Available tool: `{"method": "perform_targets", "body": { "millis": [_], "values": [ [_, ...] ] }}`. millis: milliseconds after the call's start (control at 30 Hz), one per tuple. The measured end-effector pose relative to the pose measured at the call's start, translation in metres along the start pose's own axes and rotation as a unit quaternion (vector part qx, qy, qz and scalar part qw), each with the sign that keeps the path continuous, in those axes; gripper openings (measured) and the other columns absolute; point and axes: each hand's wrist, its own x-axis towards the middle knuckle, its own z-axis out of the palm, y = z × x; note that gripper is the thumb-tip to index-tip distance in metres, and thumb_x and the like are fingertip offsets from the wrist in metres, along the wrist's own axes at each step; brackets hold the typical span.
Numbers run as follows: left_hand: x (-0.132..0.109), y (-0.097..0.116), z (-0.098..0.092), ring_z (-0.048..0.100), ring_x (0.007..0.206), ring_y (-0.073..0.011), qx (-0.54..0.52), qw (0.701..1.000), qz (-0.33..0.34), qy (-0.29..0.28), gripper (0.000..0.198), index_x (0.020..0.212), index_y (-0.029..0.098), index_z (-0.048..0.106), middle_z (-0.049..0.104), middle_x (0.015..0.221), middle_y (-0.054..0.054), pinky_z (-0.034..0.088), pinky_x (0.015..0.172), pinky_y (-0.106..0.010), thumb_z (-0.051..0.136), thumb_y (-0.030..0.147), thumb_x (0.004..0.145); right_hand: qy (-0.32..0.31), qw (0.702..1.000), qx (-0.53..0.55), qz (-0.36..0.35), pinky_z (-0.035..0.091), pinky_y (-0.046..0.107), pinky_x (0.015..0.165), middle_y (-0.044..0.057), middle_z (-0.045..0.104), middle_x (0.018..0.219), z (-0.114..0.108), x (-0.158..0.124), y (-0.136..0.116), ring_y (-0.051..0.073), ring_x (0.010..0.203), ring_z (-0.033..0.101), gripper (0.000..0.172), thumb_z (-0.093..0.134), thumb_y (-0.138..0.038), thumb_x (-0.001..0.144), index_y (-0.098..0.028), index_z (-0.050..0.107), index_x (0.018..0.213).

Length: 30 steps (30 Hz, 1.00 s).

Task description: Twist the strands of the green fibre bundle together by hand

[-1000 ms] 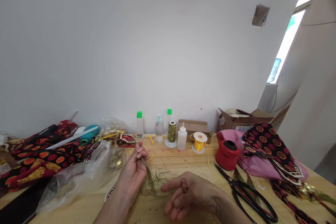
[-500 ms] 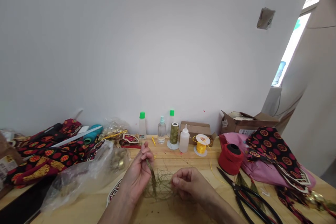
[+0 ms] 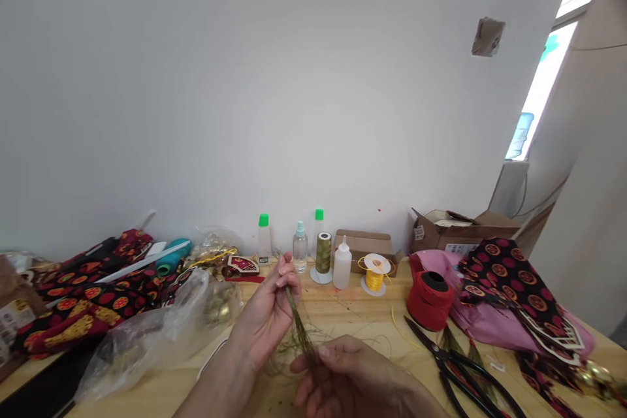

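Note:
A thin bundle of olive-green threads (image 3: pixel 300 330) slants down between my hands. My left hand (image 3: pixel 267 320) pinches its upper end, the fingers closed round it. Lower down, my right hand (image 3: pixel 350 369) has the bundle between thumb and fingers, slightly blurred. Loose tangled strands (image 3: pixel 280 358) of the same colour lie on the wooden table under and behind the bundle. Where the lower thread ends lie is partly hidden by my right hand.
Black scissors (image 3: pixel 453 362) and a red thread cone (image 3: pixel 430 300) lie right. A green thread spool (image 3: pixel 323 253), squeeze bottle (image 3: pixel 343 262), spray bottle (image 3: pixel 300 248) and yellow cord spool (image 3: pixel 375 277) stand behind. A plastic bag (image 3: pixel 161 326) and patterned cloth (image 3: pixel 98 304) cover the left.
My right hand has moved down and left onto the lower part of the thread bundle. My left hand has shifted slightly right, still pinching the top.

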Motion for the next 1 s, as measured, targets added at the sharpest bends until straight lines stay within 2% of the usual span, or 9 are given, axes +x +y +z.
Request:
{"method": "perform_targets", "body": {
  "millis": [133, 267, 367, 533, 667, 867, 1000],
  "values": [
    [-0.001, 0.012, -0.005, 0.042, 0.044, -0.0030, 0.001, 1.000, 0.018, -0.007, 0.028, 0.089, 0.007, 0.050, 0.042, 0.057, 0.003, 0.049, 0.047, -0.014, 0.023, 0.013, 0.087, -0.007, 1.000, -0.029, 0.007, 0.041, 0.024, 0.068, 0.009, 0.064, 0.079, -0.002, 0.001, 0.003, 0.011, 0.066, 0.061, 0.035, 0.063, -0.023, 0.070, -0.003, 0.057, 0.098],
    [-0.003, 0.019, -0.008, 0.043, 0.044, -0.0038, 0.004, 1.000, 0.028, -0.010, 0.031, 0.090, 0.008, 0.050, 0.041, 0.057, 0.002, 0.049, 0.045, -0.014, 0.020, 0.013, 0.087, 0.039, 0.997, -0.064, 0.019, 0.042, 0.021, 0.058, 0.005, 0.065, 0.067, -0.002, 0.005, 0.006, 0.008, 0.055, 0.060, 0.027, 0.066, -0.019, 0.066, -0.005, 0.062, 0.088],
    [-0.002, 0.025, -0.012, 0.043, 0.043, -0.0038, 0.009, 0.999, 0.045, -0.001, 0.032, 0.091, 0.008, 0.050, 0.041, 0.056, 0.002, 0.049, 0.044, -0.015, 0.019, 0.013, 0.087, 0.059, 0.994, -0.083, 0.036, 0.040, 0.018, 0.052, 0.004, 0.065, 0.065, -0.005, 0.005, 0.006, 0.007, 0.049, 0.058, 0.032, 0.068, -0.023, 0.064, -0.006, 0.061, 0.091],
    [0.000, 0.033, -0.023, 0.044, 0.044, -0.0031, 0.001, 0.998, 0.056, 0.007, 0.032, 0.091, 0.007, 0.051, 0.041, 0.056, 0.003, 0.048, 0.045, -0.013, 0.020, 0.013, 0.087, 0.066, 0.992, -0.095, 0.051, 0.039, 0.017, 0.050, 0.004, 0.066, 0.064, -0.007, 0.004, 0.003, 0.007, 0.048, 0.058, 0.043, 0.069, -0.023, 0.062, -0.008, 0.056, 0.100],
    [0.001, 0.036, -0.030, 0.045, 0.043, -0.0028, -0.002, 0.998, 0.063, 0.014, 0.034, 0.090, 0.008, 0.051, 0.041, 0.056, 0.003, 0.049, 0.046, -0.013, 0.018, 0.012, 0.087, 0.075, 0.992, -0.093, 0.046, 0.039, 0.016, 0.046, 0.004, 0.067, 0.062, -0.007, 0.004, 0.002, 0.007, 0.045, 0.058, 0.042, 0.068, -0.021, 0.061, -0.010, 0.054, 0.099],
    [-0.002, 0.037, -0.032, 0.045, 0.043, -0.0019, 0.013, 0.997, 0.070, 0.011, 0.034, 0.087, 0.010, 0.053, 0.042, 0.056, 0.004, 0.049, 0.046, -0.013, 0.019, 0.012, 0.087, 0.105, 0.986, -0.120, 0.052, 0.039, 0.014, 0.040, 0.005, 0.065, 0.058, -0.004, 0.004, -0.002, 0.006, 0.040, 0.056, 0.021, 0.066, -0.022, 0.060, -0.006, 0.062, 0.075],
    [-0.004, 0.042, -0.032, 0.046, 0.043, -0.0003, 0.043, 0.995, 0.087, 0.010, 0.037, 0.084, 0.011, 0.055, 0.042, 0.055, 0.004, 0.048, 0.048, -0.010, 0.017, 0.011, 0.087, 0.136, 0.977, -0.159, 0.029, 0.040, 0.015, 0.036, 0.007, 0.065, 0.059, 0.000, -0.002, -0.016, 0.009, 0.039, 0.057, 0.023, 0.066, -0.026, 0.061, -0.005, 0.063, 0.070]
  ]
}}
